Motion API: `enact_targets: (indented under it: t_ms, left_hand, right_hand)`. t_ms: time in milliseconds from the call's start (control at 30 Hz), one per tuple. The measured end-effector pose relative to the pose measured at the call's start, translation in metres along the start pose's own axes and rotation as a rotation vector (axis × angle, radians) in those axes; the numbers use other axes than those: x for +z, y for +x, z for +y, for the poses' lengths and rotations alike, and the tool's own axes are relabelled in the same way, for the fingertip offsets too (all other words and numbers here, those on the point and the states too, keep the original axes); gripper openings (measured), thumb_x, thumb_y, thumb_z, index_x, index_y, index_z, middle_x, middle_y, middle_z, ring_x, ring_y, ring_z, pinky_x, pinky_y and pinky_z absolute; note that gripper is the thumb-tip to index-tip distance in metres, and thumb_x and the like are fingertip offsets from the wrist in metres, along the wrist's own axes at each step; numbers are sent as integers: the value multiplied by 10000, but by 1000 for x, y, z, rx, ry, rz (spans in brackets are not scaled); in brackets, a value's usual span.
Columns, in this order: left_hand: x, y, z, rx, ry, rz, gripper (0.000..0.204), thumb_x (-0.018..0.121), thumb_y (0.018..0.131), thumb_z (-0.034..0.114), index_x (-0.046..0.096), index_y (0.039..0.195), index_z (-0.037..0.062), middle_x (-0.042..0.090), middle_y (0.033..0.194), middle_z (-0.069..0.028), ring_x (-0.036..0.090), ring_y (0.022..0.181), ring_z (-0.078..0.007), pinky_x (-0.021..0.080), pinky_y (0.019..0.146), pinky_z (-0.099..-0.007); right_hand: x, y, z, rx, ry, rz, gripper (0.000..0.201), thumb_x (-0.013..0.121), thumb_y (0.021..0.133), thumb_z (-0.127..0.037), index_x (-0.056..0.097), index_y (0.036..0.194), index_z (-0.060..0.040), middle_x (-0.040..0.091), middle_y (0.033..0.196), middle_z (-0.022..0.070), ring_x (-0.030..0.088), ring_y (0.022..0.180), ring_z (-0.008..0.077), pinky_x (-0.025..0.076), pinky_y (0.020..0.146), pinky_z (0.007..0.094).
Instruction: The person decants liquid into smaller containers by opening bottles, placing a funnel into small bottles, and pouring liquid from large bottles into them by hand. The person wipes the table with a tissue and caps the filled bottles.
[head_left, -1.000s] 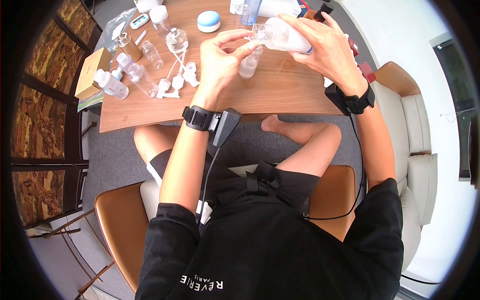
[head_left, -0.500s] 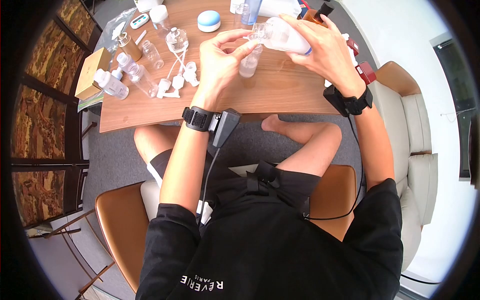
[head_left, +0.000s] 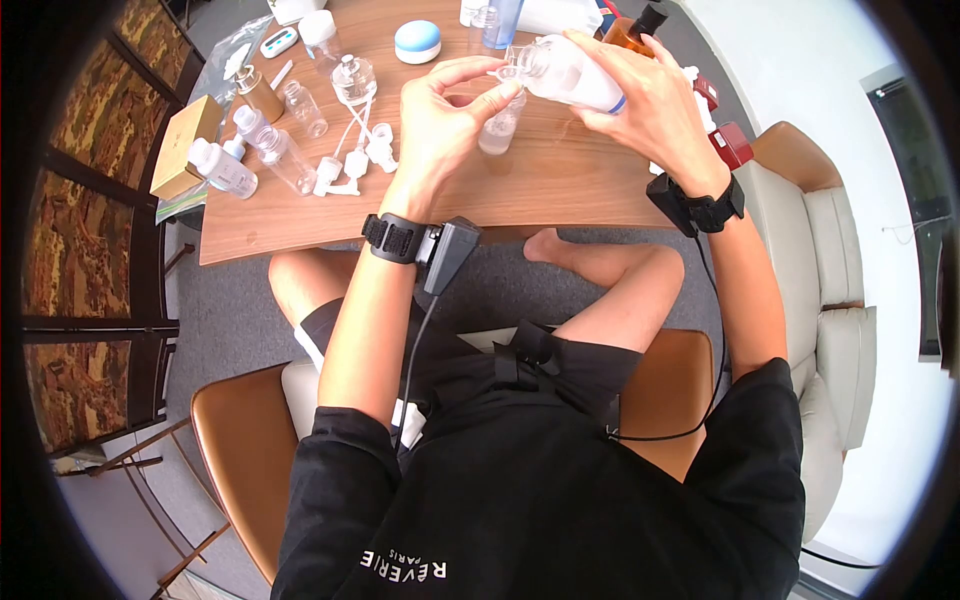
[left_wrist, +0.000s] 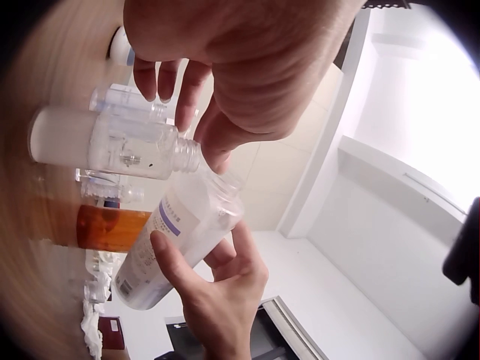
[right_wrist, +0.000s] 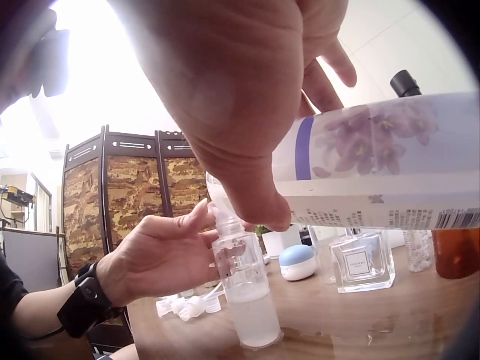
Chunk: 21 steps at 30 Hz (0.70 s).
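Observation:
My right hand [head_left: 650,105] grips a large white labelled bottle [head_left: 580,78], tilted with its mouth down toward the left. Under that mouth, my left hand [head_left: 440,120] pinches a small clear piece [head_left: 508,73] between thumb and index finger; its shape is partly hidden. The piece sits at the neck of a small clear bottle [head_left: 498,128], which stands upright on the table. In the right wrist view, cloudy whitish liquid [right_wrist: 253,315] fills about the lower half of the small bottle. The left wrist view shows the large bottle's mouth close to the small bottle's neck [left_wrist: 187,155].
White pump tops [head_left: 345,178] lie left of the small bottle, near a square glass bottle [head_left: 353,82]. Several clear bottles and a cardboard box [head_left: 188,148] stand at the left. Behind are a blue-and-white round container [head_left: 417,43] and an amber bottle [head_left: 628,36].
The large bottle and my right hand have shifted slightly, the bottle's base now a little lower in the head view. My left hand and the small bottle have hardly moved.

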<state>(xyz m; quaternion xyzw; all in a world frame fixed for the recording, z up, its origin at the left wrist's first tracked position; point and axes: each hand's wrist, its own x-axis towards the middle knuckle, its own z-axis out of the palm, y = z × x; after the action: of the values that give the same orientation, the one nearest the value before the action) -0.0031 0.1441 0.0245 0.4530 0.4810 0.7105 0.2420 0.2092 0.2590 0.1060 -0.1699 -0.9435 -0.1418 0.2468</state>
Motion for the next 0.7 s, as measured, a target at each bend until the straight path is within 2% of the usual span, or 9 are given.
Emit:
enact_targets:
  t_ms: [67,200,500,700]
  left_hand:
    - [-1,3,-5,70,88,-7,306,900,832,132,813,1115,55,755,1197,-87,736,888,-125,599,710,-248]
    - [0,1,-1,31,45,-15,311,904,823,128,815,1113,58,751,1203,-90,737,916,-131,605,723,-254]
    - [0,3,-4,98,96,-20,306,900,824,119,812,1108,46,753,1193,-90,737,894,-129,599,707,-246]
    - [4,1,-4,-20,-10,-4,270,872,852,80,795,1105,24,769,1141,-94,728,828,-103,588,686,-239]
  right_hand:
    - [0,1,0,3,-6,0,747,821,806,-284,567,1507,-235,726,1315,85,688,1196,283,372,1220,528]
    - [1,0,1,-6,-2,-6,740,818,802,-278,575,1500,-236,727,1315,83,688,1201,281,367,1221,535]
    - [0,1,2,-18,-19,3,747,812,799,-277,568,1504,-244,731,1303,89,692,1194,282,370,1218,542]
    - [-1,1,2,-32,-25,4,759,811,793,-268,559,1509,-246,732,1300,92,694,1193,280,381,1213,542]
